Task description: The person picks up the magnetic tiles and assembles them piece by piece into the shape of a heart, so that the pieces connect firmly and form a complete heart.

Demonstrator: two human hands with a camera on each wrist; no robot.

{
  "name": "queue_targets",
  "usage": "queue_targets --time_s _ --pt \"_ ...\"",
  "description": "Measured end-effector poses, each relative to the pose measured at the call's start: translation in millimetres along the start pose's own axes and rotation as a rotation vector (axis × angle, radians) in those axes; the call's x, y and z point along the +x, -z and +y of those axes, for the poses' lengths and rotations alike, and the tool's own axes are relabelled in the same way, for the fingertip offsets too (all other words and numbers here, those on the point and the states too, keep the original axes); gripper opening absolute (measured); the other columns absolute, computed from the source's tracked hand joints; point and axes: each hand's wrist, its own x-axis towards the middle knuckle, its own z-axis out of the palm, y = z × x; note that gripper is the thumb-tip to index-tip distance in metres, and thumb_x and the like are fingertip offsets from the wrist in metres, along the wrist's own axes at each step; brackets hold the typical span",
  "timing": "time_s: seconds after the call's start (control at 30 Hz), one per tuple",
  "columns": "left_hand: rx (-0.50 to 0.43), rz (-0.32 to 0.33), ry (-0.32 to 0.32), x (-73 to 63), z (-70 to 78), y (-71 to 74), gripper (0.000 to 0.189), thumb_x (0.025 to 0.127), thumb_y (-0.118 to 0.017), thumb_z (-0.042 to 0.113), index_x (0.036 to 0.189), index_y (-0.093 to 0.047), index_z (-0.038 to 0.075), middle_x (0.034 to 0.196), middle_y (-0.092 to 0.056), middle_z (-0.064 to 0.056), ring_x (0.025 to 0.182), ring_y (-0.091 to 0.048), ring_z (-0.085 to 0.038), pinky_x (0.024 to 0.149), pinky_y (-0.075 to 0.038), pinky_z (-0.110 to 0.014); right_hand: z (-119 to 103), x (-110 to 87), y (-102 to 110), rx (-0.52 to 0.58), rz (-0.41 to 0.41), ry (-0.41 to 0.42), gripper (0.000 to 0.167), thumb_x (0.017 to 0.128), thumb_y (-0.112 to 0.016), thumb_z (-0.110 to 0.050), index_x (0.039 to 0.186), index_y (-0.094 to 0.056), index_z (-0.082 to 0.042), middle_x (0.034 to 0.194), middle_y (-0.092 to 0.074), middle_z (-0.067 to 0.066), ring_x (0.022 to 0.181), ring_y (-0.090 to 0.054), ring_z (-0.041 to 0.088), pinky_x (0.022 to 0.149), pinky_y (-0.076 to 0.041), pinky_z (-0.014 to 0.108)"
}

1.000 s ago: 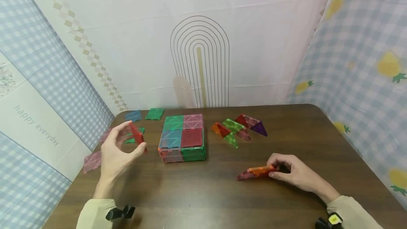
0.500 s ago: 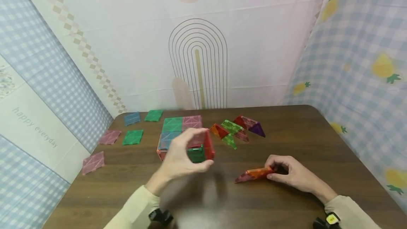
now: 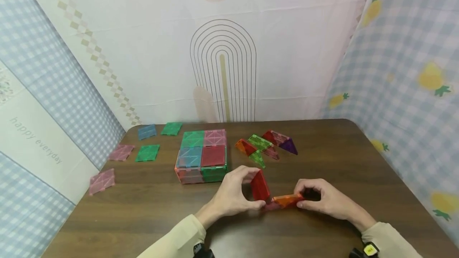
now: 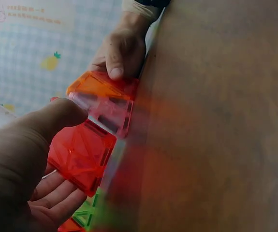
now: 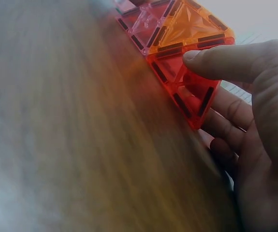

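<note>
My left hand (image 3: pixel 231 196) holds a red square magnetic tile (image 3: pixel 260 186) upright by its edges, thumb at the near edge. To its right my right hand (image 3: pixel 328 198) pinches a red triangular magnetic tile (image 5: pixel 194 99) between thumb and fingers. Joined to that triangle are an orange triangular tile (image 5: pixel 192 26) and a pink triangular tile (image 5: pixel 146 29), standing in a row on the table. In the left wrist view the red square (image 4: pixel 83 154) is close beside the pink piece (image 4: pixel 107 108); whether they touch I cannot tell.
Behind the left hand stands a box built of coloured square tiles (image 3: pixel 213 156). Several triangle tiles, joined in a zigzag (image 3: pixel 259 142), lie to its right. Loose pink (image 3: pixel 102 181), green (image 3: pixel 147 153) and blue (image 3: pixel 147 131) squares lie on the left of the wooden table (image 3: pixel 154 218).
My left hand has carried the red square tile from the left side, past the front of the box, to the joined triangles. My right hand has stayed almost still with its pieces.
</note>
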Motion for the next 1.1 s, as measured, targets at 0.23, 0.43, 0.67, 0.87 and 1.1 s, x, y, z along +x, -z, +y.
queue_targets --time_s 0.23,0.43,0.67,0.87,1.1 --pt "-0.005 -0.013 0.026 0.1 -1.9 -3.2 0.081 0.077 -0.102 0.018 0.148 -0.064 0.009 0.132 -0.069 -0.002 0.122 -0.069 -0.012 0.107 -0.058 -0.026 -4 -0.6 0 -0.028 0.001 -0.061 0.024 0.1 -0.08 -0.001 0.112 -0.074 -0.021 0.106 -0.075 0.0 0.092 -0.068 0.017 0.081 -0.058 0.032" --pt "-0.015 -0.043 0.037 -0.1 -4.9 -1.5 0.078 0.08 -0.102 0.023 0.147 -0.064 0.011 0.134 -0.07 0.0 0.123 -0.069 -0.01 0.108 -0.058 -0.026 -3 -4.8 6 0.035 0.11 -0.086 0.024 0.107 -0.061 0.006 0.124 -0.073 -0.007 0.112 -0.075 0.012 0.095 -0.071 0.02 0.082 -0.06 0.032" --pt "-0.009 -0.052 0.035 -1.7 -5.2 0.8 0.078 0.082 -0.102 0.025 0.148 -0.064 0.01 0.134 -0.07 0.0 0.124 -0.069 -0.011 0.108 -0.058 -0.026 13 10.6 16 -0.024 0.503 -0.156 0.025 0.108 -0.068 0.001 0.133 -0.067 0.006 0.122 -0.071 0.027 0.107 -0.072 0.018 0.087 -0.06 0.023" --pt "0.0 -0.059 0.033 -1.4 -5.0 -0.2 0.078 0.083 -0.102 0.028 0.149 -0.065 0.011 0.135 -0.069 0.001 0.124 -0.069 -0.01 0.107 -0.058 -0.024 39 39.1 32 -0.164 0.666 -0.191 0.045 0.104 -0.078 -0.006 0.144 -0.06 0.006 0.133 -0.069 0.026 0.113 -0.069 0.017 0.087 -0.055 0.014" --pt "-0.005 -0.053 0.034 -3.0 -6.4 0.1 0.077 0.083 -0.102 0.029 0.148 -0.065 0.011 0.134 -0.069 0.001 0.124 -0.069 -0.01 0.107 -0.057 -0.024 64 69.1 48 -0.321 0.593 -0.225 0.056 0.104 -0.082 -0.019 0.154 -0.06 -0.007 0.144 -0.07 0.017 0.128 -0.067 0.034 0.093 -0.053 0.014"
